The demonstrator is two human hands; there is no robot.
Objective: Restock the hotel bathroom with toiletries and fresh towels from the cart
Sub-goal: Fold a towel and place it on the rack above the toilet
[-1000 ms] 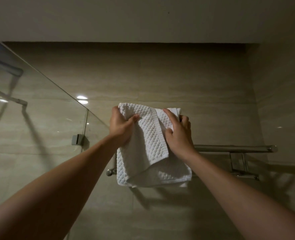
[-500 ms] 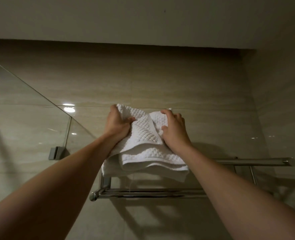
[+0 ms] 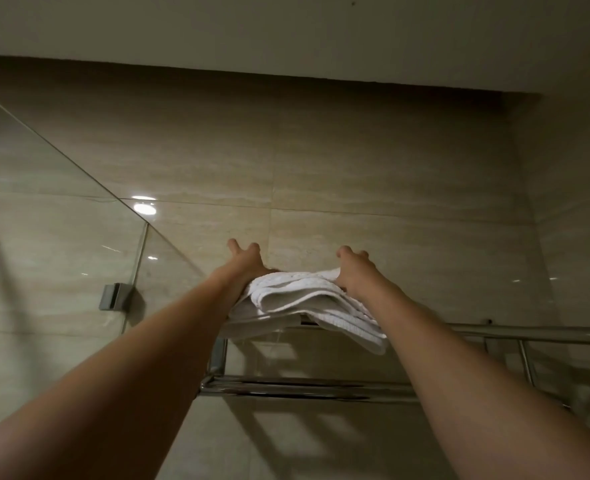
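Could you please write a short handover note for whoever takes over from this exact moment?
Left hand: open, pressing the towel's left end.
Right hand: on its right end; grip unclear.
Towel: folded, lying on the wall rack's top shelf, one corner drooping over the front.
Done: one towel placed.
To do: let go, straighten it; cart and toiletries are out of view.

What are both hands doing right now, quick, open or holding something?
Left hand: open, fingers spread, pressing the towel on the rack.
Right hand: on the towel, fingers bent; grip cannot be told.
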